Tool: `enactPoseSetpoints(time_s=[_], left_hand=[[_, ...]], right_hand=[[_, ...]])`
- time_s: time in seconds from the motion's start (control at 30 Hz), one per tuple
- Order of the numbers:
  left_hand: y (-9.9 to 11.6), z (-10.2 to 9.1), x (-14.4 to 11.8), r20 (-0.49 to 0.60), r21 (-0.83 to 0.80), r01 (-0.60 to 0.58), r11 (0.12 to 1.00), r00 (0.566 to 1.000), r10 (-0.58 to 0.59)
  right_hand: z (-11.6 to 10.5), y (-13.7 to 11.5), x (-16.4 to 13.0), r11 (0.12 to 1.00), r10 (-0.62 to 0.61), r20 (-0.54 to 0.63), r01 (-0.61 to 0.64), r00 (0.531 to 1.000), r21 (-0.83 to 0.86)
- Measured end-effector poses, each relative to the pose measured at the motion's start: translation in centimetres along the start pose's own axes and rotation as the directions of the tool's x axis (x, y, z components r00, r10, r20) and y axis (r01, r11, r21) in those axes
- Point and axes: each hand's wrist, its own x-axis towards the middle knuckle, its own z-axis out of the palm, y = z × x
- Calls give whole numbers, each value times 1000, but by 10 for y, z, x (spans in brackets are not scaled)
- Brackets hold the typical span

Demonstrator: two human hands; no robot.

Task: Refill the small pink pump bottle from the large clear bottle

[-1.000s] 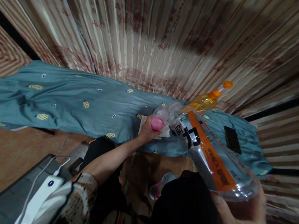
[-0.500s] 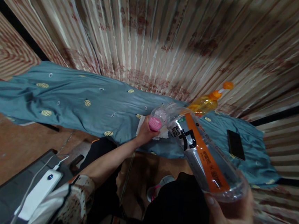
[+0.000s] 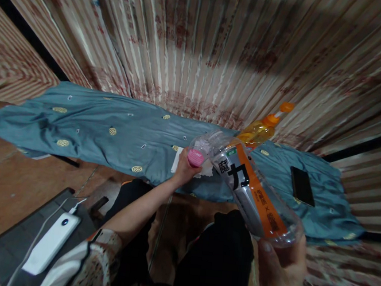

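Note:
My right hand (image 3: 282, 271) grips the base of a large clear plastic bottle (image 3: 251, 190) with a grey and orange label, tilted so its neck points down and away. The neck meets a small clear cup (image 3: 197, 151) with pink in it, which my left hand (image 3: 184, 169) holds over the near edge of a table. The cup sits above a white paper tissue (image 3: 178, 162) on the blue patterned cloth (image 3: 111, 131) that covers the table.
An orange-capped bottle of yellow liquid (image 3: 261, 129) stands behind the cup near the striped curtain (image 3: 198, 50). A black phone (image 3: 302, 185) lies on the cloth at the right. A white power bank (image 3: 51, 242) with a cable rests on a dark surface at lower left.
The big bottle's base and my right hand have drifted left and slightly down; the view shifted a little. My left hand keeps the cup in the same place.

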Motion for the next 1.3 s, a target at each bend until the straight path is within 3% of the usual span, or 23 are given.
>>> enactPoseSetpoints(time_s=[0.23,0.63,0.93,1.3], left_hand=[[5,8,-3,-21,-60,26,998,999,-27],[14,5,-4,6,-147,78,986,997,-78],[12,9,-2,9,-157,64,986,998,-63],[11,5,-3,36,-129,44,991,999,-40]], right_hand=[[6,2,8,992,-10,102,-3,995,128],[-4,44,43,926,129,191,-187,973,327],[8,38,43,906,110,132,-154,985,394],[-4,37,36,940,50,96,-80,994,331]])
